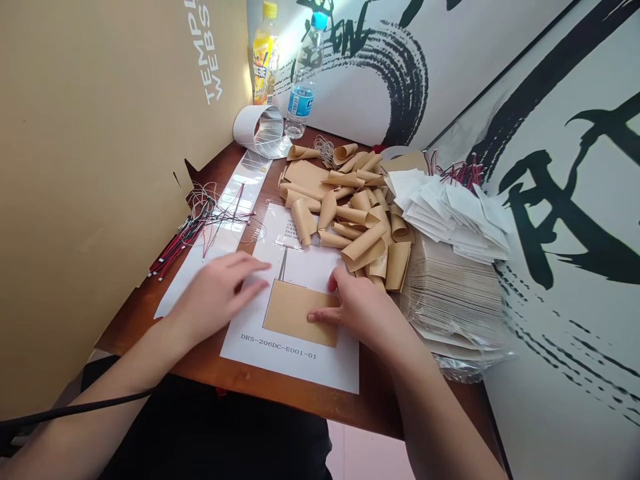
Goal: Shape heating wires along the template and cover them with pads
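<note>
A flat piece of brown card [295,311] lies on a white printed sheet [290,367] marked DRS-206DC-E001-01. My right hand [357,303] is at the card's right side, its thumb pressed on top and the index finger bent near the upper edge; the other fingers are hidden. To the left of the card, my left hand [225,290] hovers with thumb and fingers stretched out and apart, holding nothing. Behind the card, a thin dark strip shows on the sheet, beside a small clear bag [285,227] with printed text.
A heap of rolled brown papers [355,213] lies beyond my hands. On the right stand a bagged stack of cards [455,293] and folded white papers [445,207]. Red and black wires [185,240], a label roll [257,130] and two bottles [303,87] are at the left and back.
</note>
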Motion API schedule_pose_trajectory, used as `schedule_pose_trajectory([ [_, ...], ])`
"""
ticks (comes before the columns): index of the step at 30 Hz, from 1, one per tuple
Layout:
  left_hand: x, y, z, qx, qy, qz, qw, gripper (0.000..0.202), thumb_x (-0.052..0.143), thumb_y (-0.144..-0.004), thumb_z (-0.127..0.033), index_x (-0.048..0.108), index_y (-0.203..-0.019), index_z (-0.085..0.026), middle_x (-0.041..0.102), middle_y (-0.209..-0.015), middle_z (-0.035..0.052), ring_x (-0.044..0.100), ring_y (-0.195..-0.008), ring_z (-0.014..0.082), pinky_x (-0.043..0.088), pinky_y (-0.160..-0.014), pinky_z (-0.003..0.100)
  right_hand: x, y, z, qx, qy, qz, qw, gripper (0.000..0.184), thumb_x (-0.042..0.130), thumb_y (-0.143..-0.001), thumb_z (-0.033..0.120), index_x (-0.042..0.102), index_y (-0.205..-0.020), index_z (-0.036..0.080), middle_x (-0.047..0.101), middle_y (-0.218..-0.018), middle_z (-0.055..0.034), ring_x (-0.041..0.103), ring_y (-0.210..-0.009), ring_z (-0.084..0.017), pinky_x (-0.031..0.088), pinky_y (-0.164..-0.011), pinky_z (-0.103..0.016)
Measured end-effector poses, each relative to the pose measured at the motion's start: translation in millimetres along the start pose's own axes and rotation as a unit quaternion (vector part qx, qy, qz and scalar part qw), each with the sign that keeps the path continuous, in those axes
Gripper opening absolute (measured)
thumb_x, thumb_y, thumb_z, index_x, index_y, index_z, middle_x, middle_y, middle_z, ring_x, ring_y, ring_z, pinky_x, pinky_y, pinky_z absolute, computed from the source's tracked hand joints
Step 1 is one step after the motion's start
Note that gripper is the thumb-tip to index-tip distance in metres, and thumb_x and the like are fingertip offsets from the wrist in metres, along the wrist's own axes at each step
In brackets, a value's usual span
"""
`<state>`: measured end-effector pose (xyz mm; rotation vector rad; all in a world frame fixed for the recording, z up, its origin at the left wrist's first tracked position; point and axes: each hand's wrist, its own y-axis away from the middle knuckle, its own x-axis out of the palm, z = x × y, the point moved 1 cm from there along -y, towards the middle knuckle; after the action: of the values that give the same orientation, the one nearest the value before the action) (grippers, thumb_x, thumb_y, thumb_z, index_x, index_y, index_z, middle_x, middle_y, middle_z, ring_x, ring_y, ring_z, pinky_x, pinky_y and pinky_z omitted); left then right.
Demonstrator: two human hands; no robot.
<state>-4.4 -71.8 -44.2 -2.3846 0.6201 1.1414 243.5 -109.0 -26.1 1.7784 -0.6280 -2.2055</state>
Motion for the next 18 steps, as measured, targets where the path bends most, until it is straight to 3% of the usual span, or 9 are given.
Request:
schedule_pose_trajectory([
  [2,-12.7,6,11,-0.121,-0.096,-0.094,0.984,0.028,0.058,-0.097,-0.034,0.073,-0.116,-0.020,0.073,-0.113,0.0064,0.069,-0.103,0.0243,0.054,-0.094,0.039,0,0,-1,-0.004,-0.012,0.008,1.000,0.046,0.081,-0.078,0.053,0.048,-0.091,0.024,0.068,-0.095,-0.0073,0.063,-0.089,-0.027,0.034,-0.066,-0.029],
  [5,-22.0,14,26,-0.237,-0.159,-0.124,0.950,0.038,0.061,-0.092,-0.033,0.070,-0.125,-0.017,0.069,-0.109,0.0097,0.068,-0.100,0.0285,0.055,-0.092,0.043,1,-1,-2,-0.004,-0.022,0.019,1.000,0.045,0.080,-0.079,0.052,0.048,-0.089,0.024,0.068,-0.095,-0.0066,0.062,-0.086,-0.025,0.034,-0.064,-0.029],
  [11,-24.9,15,30,-0.279,-0.155,-0.143,0.937,0.037,0.058,-0.091,-0.031,0.070,-0.123,-0.017,0.063,-0.112,0.0106,0.067,-0.090,0.0242,0.056,-0.088,0.039,3,-3,-2,-0.002,-0.049,0.024,0.999,0.041,0.081,-0.077,0.048,0.049,-0.086,0.024,0.066,-0.092,-0.0045,0.059,-0.080,-0.022,0.034,-0.060,-0.030],
  [18,-28.3,15,25,-0.285,-0.168,-0.102,0.938,0.031,0.050,-0.092,-0.026,0.071,-0.114,-0.020,0.072,-0.097,0.0066,0.068,-0.089,0.0269,0.052,-0.083,0.041,2,-2,-3,-0.001,-0.085,0.036,0.996,0.039,0.082,-0.075,0.043,0.048,-0.078,0.024,0.063,-0.084,-0.0012,0.053,-0.070,-0.018,0.031,-0.054,-0.029],
])
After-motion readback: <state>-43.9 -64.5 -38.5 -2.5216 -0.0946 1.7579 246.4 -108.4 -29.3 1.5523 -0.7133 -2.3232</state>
